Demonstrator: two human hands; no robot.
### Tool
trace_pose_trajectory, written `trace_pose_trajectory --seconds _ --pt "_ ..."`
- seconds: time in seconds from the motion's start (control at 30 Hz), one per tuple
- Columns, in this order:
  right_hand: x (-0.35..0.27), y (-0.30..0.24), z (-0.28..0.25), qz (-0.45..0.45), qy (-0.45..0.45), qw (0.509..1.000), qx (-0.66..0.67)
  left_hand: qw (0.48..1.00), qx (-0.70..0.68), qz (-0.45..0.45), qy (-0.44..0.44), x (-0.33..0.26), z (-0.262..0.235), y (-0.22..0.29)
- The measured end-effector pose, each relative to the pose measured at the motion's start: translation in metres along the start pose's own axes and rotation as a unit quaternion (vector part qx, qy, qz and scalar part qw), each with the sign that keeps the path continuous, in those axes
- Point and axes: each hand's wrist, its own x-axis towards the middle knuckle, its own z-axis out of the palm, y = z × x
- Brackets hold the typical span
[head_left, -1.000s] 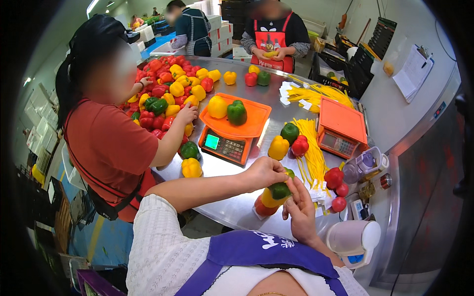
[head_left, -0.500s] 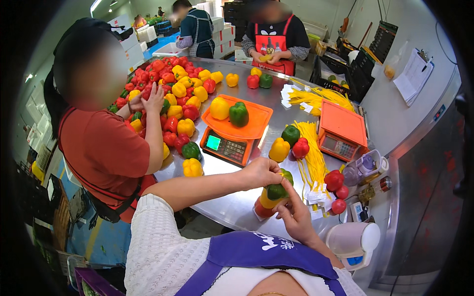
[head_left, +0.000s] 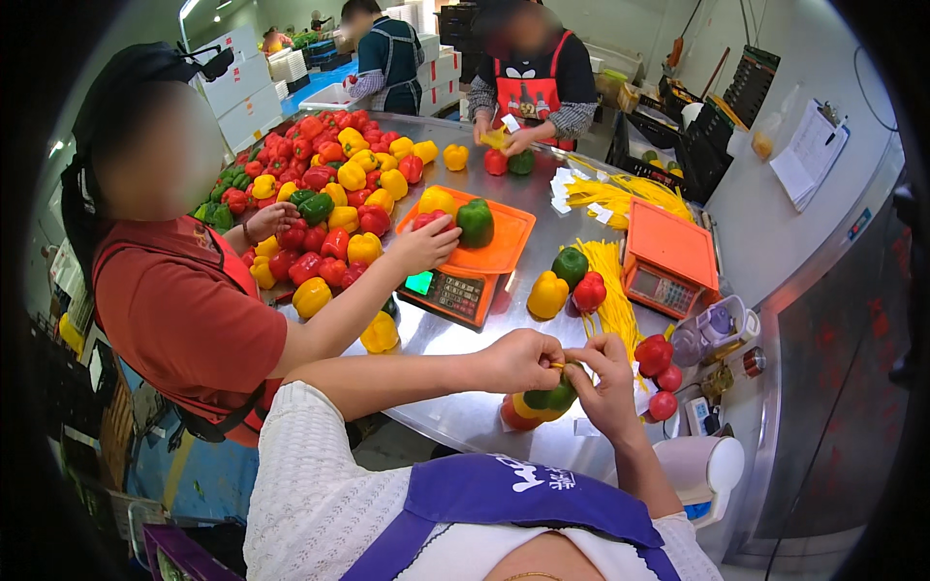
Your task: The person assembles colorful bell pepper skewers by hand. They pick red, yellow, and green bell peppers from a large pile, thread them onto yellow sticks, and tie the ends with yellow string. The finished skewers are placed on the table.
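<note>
My left hand has its thumb and fingertips pinched together on a yellow strip, just above a green bell pepper. My right hand is curled beside that pepper, fingertips near the strip; I cannot tell whether they're clamped on it. Beneath the green one, a yellow bell pepper and a red bell pepper stand on the metal table

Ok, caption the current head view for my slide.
Left hand and right hand meet over green, yellow and red bell peppers at a metal table.
</note>
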Motion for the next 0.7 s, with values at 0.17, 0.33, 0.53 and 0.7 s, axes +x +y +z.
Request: trace_pose_trajectory --seconds 0.17,0.33,0.53,0.7 --pt "-0.007 0.004 0.007 0.008 -0.006 0.999 0.047 0.999 0.004 0.034 0.004 -0.001 -0.001 -0.005" --pt "-0.005 0.003 0.01 0.016 0.007 0.999 0.042 0.992 0.045 0.114 0.037 0.003 0.002 -0.016" --pt "-0.011 0.007 0.013 0.021 0.02 0.998 0.058 0.986 0.071 0.145 0.049 0.003 0.006 -0.015" --pt "-0.019 0.01 0.02 0.041 0.052 0.992 0.103 0.962 0.127 0.23 0.074 0.007 0.011 -0.016"
